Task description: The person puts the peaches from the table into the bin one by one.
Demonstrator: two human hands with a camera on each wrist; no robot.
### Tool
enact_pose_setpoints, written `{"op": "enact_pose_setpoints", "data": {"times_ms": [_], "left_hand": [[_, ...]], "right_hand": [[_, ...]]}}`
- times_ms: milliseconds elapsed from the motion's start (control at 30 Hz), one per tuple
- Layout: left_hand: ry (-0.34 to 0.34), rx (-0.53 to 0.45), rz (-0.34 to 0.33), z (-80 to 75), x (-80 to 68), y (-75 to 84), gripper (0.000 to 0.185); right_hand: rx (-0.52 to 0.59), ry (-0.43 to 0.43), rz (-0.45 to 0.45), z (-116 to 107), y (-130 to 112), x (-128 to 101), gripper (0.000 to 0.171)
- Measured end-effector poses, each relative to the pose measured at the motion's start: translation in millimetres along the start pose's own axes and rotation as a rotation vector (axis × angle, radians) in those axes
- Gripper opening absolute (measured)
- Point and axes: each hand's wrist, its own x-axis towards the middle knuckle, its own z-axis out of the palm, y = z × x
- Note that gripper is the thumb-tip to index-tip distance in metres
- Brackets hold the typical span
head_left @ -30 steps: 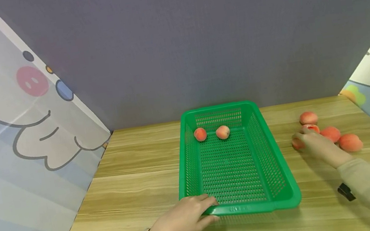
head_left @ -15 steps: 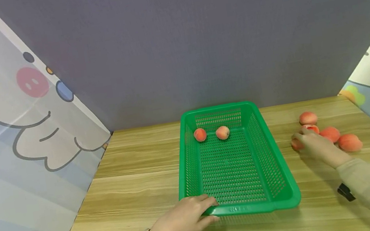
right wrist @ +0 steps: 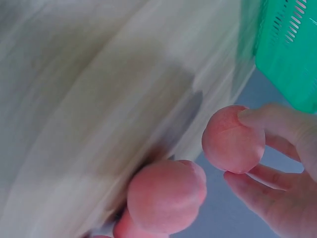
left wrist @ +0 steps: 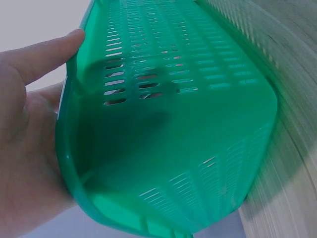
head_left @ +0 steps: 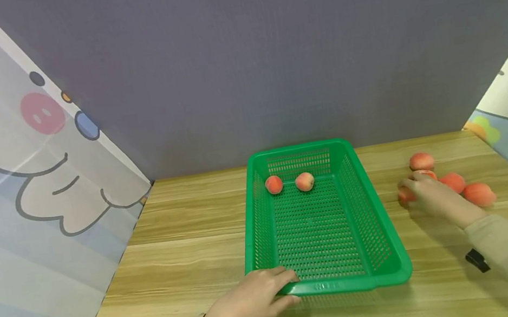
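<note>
A green perforated basket (head_left: 327,285) stands mid-table with two peaches (head_left: 274,184) (head_left: 304,181) at its far end. My left hand (head_left: 274,290) grips the basket's near left corner, thumb over the rim (left wrist: 69,124). To the right of the basket, my right hand (head_left: 427,194) pinches one peach (head_left: 404,195) between thumb and fingers. The right wrist view shows that peach (right wrist: 232,140) held, with another peach (right wrist: 166,196) close beside it.
Several more peaches lie on the wooden table (head_left: 185,256) around the right hand: one behind (head_left: 421,161), two to its right (head_left: 453,182) (head_left: 479,194). Cartoon-printed curtains (head_left: 17,188) flank both sides, and a grey wall stands behind.
The right hand, with its peach, has shifted very slightly up and left. The left hand and the basket have stayed still.
</note>
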Motion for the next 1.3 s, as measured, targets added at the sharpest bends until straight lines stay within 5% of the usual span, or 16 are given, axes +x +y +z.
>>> {"op": "enact_pose_setpoints", "data": {"times_ms": [400,700,967,1300], "left_hand": [[-0.003,0.011,0.003,-0.4,0.6,0.2,0.020],[-0.006,0.012,-0.001,-1.1,0.6,1.2,0.020],[-0.024,0.003,-0.019,-2.4,0.2,2.5,0.021],[-0.021,0.000,-0.028,-4.1,0.6,4.0,0.017]], "right_hand": [[-0.074,0.031,-0.077,-15,-4,11,0.037],[-0.003,-0.026,-0.014,-35,-15,22,0.032],[-0.018,0.045,-0.112,-47,-18,39,0.043],[-0.038,-0.014,-0.060,-63,-29,52,0.041]]}}
